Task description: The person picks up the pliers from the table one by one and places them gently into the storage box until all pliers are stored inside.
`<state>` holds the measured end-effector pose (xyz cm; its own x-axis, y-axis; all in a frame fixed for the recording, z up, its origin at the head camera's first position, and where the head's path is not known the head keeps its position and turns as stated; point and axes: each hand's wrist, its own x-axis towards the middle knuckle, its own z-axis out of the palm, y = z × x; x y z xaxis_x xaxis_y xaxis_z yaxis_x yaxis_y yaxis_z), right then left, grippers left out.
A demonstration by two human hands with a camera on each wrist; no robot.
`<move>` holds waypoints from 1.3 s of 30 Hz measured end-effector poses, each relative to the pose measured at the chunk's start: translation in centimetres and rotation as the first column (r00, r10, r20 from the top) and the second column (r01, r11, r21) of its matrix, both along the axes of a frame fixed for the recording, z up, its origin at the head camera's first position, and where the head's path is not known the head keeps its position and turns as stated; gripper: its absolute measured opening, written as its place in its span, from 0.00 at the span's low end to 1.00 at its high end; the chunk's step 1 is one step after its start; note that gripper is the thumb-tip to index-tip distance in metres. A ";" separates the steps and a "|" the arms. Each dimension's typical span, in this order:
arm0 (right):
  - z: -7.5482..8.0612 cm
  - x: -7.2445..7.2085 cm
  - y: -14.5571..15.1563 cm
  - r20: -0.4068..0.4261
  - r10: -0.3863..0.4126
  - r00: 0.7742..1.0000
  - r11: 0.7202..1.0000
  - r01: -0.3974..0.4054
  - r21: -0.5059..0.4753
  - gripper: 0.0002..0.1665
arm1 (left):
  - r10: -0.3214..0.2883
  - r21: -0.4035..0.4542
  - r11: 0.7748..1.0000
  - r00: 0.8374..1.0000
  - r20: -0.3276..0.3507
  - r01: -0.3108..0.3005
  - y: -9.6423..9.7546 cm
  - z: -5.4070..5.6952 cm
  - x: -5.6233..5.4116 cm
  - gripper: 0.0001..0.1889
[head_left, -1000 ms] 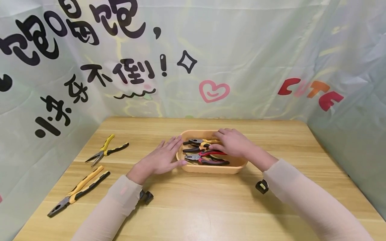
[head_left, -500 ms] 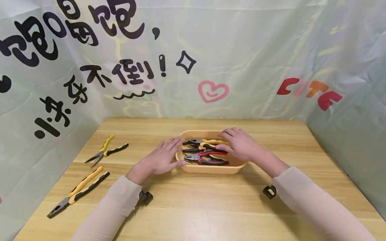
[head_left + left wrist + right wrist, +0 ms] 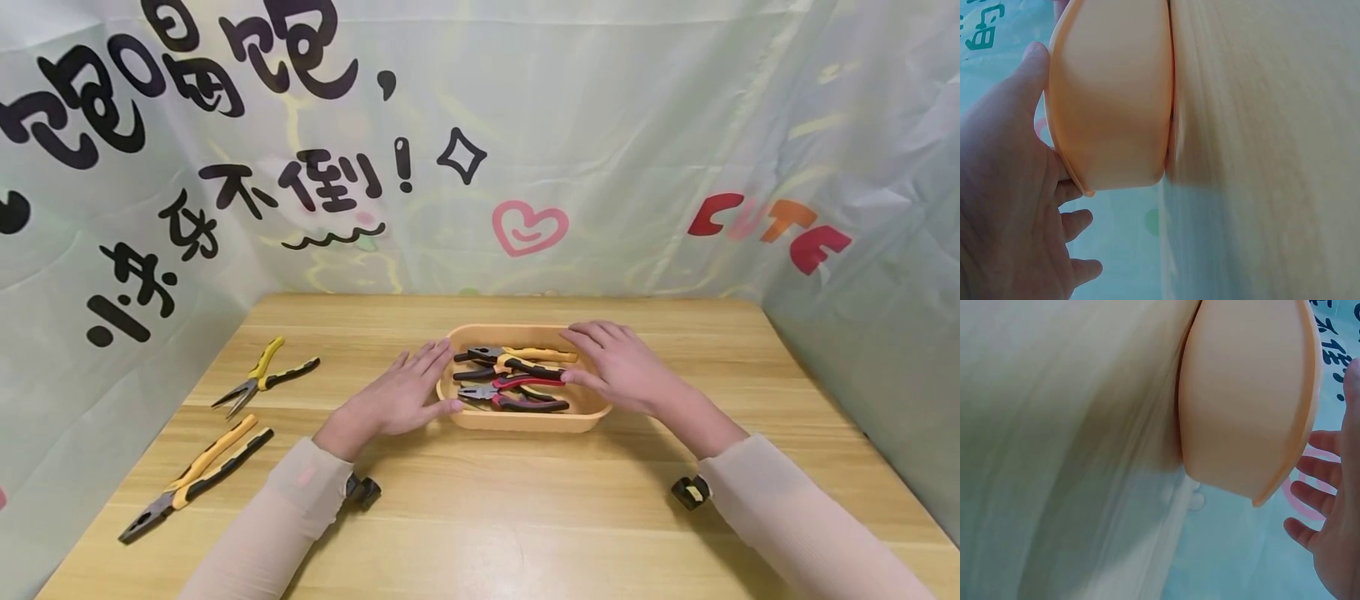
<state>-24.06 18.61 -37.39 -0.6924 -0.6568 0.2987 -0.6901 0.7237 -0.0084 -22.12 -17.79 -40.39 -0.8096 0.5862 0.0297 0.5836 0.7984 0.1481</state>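
An orange plastic bin (image 3: 525, 423) sits on the table with several pliers lying in it. Two of them are yellow-and-black pliers (image 3: 534, 353) at the back and red-and-black pliers (image 3: 517, 392) nearer the front. My left hand (image 3: 393, 400) rests on the bin's left rim, fingers extended; in the left wrist view, its thumb (image 3: 1036, 59) touches the rim. Over the right end of the bin is my right hand (image 3: 618, 367), fingers loosely spread and holding nothing. The right wrist view has those fingers (image 3: 1313, 497) beside the bin's outer wall (image 3: 1244, 400).
On the left of the wooden table (image 3: 510, 517) lie yellow-and-black long-nose pliers (image 3: 260, 379), handles spread. Larger yellow-and-black combination pliers (image 3: 191, 483) lie nearer the front edge. A printed cloth (image 3: 622, 150) hangs behind the table and along its sides.
My right hand has drawn back to the right, from over the pliers to the bin's right rim, uncovering more of the yellow handles. The left hand has stayed on the left rim.
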 end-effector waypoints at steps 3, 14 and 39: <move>-0.4 0.1 0.5 -0.012 0.005 1.000 1.000 -0.005 -0.003 0.43 | 0.000 -0.002 1.000 1.000 0.001 0.000 0.0 -0.1 0.0 0.47; -1.5 0.7 2.0 -0.045 0.018 0.999 0.999 -0.019 -0.026 0.43 | 0.006 -0.003 1.000 1.000 0.009 -0.006 0.0 -0.1 -0.1 0.48; -1.9 2.1 3.8 0.165 -0.039 0.985 0.998 0.031 0.051 0.51 | 0.006 -0.011 1.000 1.000 0.016 -0.006 0.0 -0.1 -0.1 0.48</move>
<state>-21.92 22.39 -39.25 -0.7525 -0.6422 0.1461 -0.6564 0.7496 -0.0854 -22.25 -17.75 -40.45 -0.8132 0.5819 0.0101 0.5767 0.8033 0.1486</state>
